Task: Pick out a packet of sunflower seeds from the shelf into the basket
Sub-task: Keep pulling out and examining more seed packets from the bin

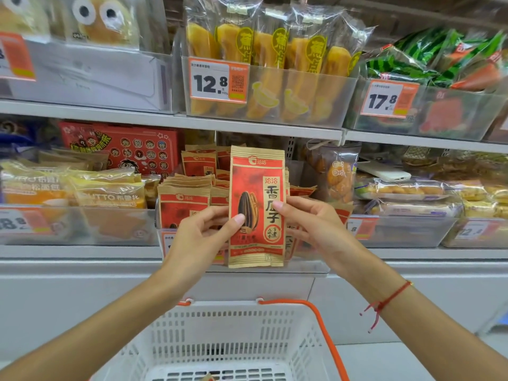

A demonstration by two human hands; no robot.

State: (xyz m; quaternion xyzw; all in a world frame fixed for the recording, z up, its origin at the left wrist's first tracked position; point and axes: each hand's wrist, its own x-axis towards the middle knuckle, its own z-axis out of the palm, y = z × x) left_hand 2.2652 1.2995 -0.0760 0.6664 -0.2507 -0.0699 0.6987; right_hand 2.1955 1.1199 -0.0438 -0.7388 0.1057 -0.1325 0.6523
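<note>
— Step? 
— Holding the sunflower seed packet (257, 207) upright before the shelf bin (302, 266), pinched by left hand (203, 237) and right hand (310, 224).
— Next? 
— Probably lowering into the white basket (233, 334), near, below.
— Surroundings? 
— Stocked snack shelves, price tags (218, 81).

Red-brown seed packet (257, 207) upright above white basket (236, 339).

- Your left hand (203, 235) and right hand (310, 229) pinch 1 upright sunflower seed packet (257, 207) by its edges.
- The white basket (220, 339) sits below your hands.
</note>
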